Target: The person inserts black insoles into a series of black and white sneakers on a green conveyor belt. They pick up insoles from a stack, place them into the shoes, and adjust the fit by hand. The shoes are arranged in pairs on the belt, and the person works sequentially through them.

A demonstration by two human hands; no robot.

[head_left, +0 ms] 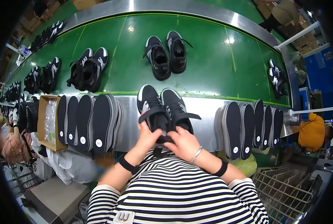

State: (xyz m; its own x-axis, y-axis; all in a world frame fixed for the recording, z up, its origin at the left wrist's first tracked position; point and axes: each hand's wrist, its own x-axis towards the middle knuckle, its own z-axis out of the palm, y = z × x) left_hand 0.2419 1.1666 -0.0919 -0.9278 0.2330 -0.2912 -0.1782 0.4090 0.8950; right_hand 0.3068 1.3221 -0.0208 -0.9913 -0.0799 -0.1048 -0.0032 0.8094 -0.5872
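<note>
A pair of black sneakers with grey-white trim stands on the metal ledge in front of me, toes pointing away. My left hand [147, 135] grips the left sneaker [150, 98] at its ankle opening, thumb near the inner side of the heel. Around the heel of the right sneaker [173, 100] my right hand [183, 142] is closed, its fingertips at the collar. The strap of each sneaker sticks out sideways. What lies inside the openings is mostly hidden by my fingers.
Stacked black insoles with white round stickers stand left [106, 121] and right [231, 128] along the metal ledge [205, 123]. A cardboard box [47, 140] holds clear plastic. More sneakers [165, 56] sit on the green belt [207, 52]. People work at both sides; a wire rack [286, 190] stands lower right.
</note>
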